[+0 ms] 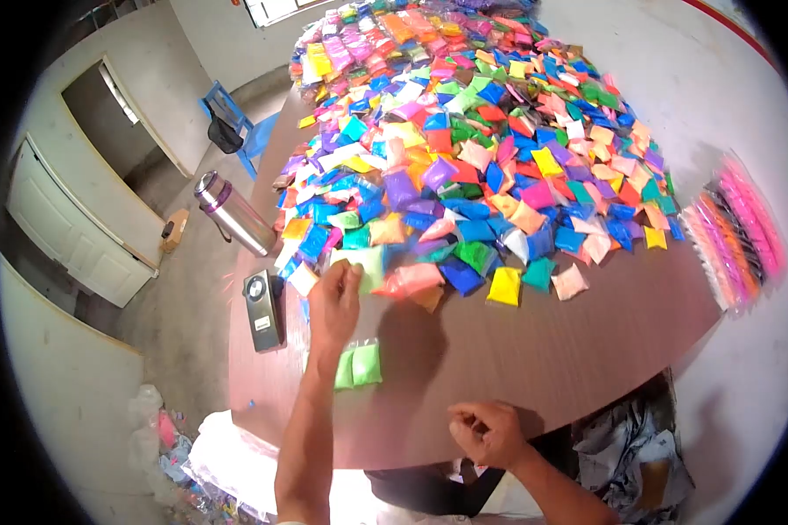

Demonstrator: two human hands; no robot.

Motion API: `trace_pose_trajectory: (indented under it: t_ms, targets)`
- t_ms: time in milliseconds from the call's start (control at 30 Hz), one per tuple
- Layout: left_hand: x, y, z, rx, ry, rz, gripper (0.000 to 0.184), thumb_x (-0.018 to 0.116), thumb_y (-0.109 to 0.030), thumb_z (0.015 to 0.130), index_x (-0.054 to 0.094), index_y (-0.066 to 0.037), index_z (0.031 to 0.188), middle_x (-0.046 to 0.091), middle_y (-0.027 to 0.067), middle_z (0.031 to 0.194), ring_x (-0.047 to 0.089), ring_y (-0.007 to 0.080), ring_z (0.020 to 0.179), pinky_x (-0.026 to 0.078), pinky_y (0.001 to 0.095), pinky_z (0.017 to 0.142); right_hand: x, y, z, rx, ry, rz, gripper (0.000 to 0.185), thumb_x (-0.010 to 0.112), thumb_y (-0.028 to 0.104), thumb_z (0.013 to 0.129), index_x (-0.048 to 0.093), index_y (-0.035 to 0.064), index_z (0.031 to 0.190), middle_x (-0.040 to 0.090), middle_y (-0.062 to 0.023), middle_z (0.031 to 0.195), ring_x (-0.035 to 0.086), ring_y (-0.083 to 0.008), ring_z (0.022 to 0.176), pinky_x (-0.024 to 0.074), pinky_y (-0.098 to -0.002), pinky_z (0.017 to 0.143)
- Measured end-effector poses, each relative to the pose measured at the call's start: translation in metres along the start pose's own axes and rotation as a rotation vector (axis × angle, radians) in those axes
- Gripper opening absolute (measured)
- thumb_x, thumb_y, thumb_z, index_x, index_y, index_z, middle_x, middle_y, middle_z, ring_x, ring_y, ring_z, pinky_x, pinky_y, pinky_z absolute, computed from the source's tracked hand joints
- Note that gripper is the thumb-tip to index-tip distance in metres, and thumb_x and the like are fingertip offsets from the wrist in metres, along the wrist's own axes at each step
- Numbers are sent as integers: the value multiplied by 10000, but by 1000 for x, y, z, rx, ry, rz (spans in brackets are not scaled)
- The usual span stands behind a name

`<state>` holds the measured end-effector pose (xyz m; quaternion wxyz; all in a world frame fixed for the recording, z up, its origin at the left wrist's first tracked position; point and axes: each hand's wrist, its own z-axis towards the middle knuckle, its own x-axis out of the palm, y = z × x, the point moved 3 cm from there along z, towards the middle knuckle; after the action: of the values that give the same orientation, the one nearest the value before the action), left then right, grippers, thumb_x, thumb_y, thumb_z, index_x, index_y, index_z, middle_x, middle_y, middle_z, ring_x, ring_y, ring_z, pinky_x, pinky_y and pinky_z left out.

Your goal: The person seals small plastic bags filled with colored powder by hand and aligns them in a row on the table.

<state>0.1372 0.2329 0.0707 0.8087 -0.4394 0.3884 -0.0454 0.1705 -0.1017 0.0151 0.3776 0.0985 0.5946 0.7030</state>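
My left hand (334,302) reaches to the near edge of the pile, its fingers pinched on a pale green packet (372,269). Below its wrist, light green packets (366,364) in clear wrapping lie side by side on the table, partly behind my forearm. My right hand (488,433) is at the table's front edge with the fingers curled in, and nothing shows in it. Small coloured packets (477,230) cover the far part of the brown table (534,367). A yellow packet (504,287) and a pink one (570,282) lie at the pile's near edge.
A steel flask (236,214) and a dark device with a round dial (263,311) stand at the table's left. Bundles of fuzzy coloured sticks (734,236) lie at the right edge. A blue chair (245,127) is behind; a box of crumpled wrapping (635,455) sits below right.
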Motion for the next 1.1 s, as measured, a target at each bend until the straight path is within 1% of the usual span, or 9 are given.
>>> trace_pose_trajectory:
  t_ms: [33, 67, 233, 400, 567, 733, 800, 867, 1100]
  targets:
    - [2, -13, -26, -27, 17, -172, 230, 633, -220, 1079, 672, -16, 982, 558, 6, 805, 506, 98, 766, 414, 286, 667, -1, 0, -2, -39, -21, -19, 173, 739, 45, 908, 724, -26, 1065, 715, -64, 795, 663, -121, 673, 545, -264, 612]
    - [7, -28, -55, -59, 35, -347, 260, 624, -233, 1096, 657, -27, 941, 524, -67, 817, 443, 36, 787, 364, 239, 666, -2, 5, -4, -26, -20, -20, 173, 739, 45, 908, 724, -26, 1065, 715, -64, 795, 663, -121, 673, 545, -264, 612]
    - [31, -74, -169, -354, 171, -700, 256, 605, -217, 1095, 721, 6, 1145, 635, -52, 868, 527, 23, 800, 423, 206, 696, -6, 5, 2, 180, -64, 251, 189, 673, 70, 1010, 685, -31, 1170, 708, -23, 953, 631, -65, 821, 533, -235, 726]
    - [51, -79, -227, -272, 243, -379, 286, 613, -219, 1092, 713, 13, 1224, 732, 27, 1026, 657, 109, 966, 517, 267, 859, -5, -11, -7, 174, -20, 262, 223, 682, 109, 1037, 682, -36, 1207, 714, -17, 994, 630, -58, 840, 533, -233, 757]
    - [66, -70, -243, -347, 185, -805, 300, 679, -172, 1044, 700, 11, 1280, 752, 86, 1141, 691, 147, 1030, 539, 308, 915, 1, -15, -4, 162, -76, 339, 224, 698, 120, 1035, 688, -25, 1205, 709, -8, 982, 630, -53, 832, 532, -231, 742]
    - [64, -70, -236, -365, 280, -620, 332, 722, -151, 1004, 700, 9, 1294, 760, 100, 1155, 698, 153, 1057, 543, 320, 928, -1, -12, -2, 198, -111, 280, 272, 718, 197, 992, 721, -8, 1169, 745, -73, 1019, 683, -127, 935, 556, -307, 853]
    - [64, -67, -236, -384, 267, -685, 341, 734, -155, 993, 705, 2, 1295, 766, 101, 1144, 701, 153, 1052, 544, 322, 928, -2, -3, -1, 186, -43, 378, 232, 709, 174, 994, 729, 7, 1154, 735, -56, 1002, 672, -112, 925, 552, -294, 837]
    - [63, -70, -235, -308, 277, -615, 267, 709, -167, 1025, 714, 19, 1217, 717, -2, 957, 614, 62, 838, 487, 232, 732, 1, -17, -2, 205, -37, 389, 216, 705, 161, 994, 731, 10, 1147, 730, -47, 994, 664, -101, 918, 547, -283, 825]
    - [66, -78, -235, -298, 336, -539, 279, 721, -167, 1016, 720, 25, 1219, 750, 24, 1024, 666, 92, 912, 534, 254, 819, -7, -8, -2, 184, -92, 357, 158, 706, 133, 1024, 727, 3, 1113, 678, 28, 897, 569, -31, 762, 478, -212, 672]
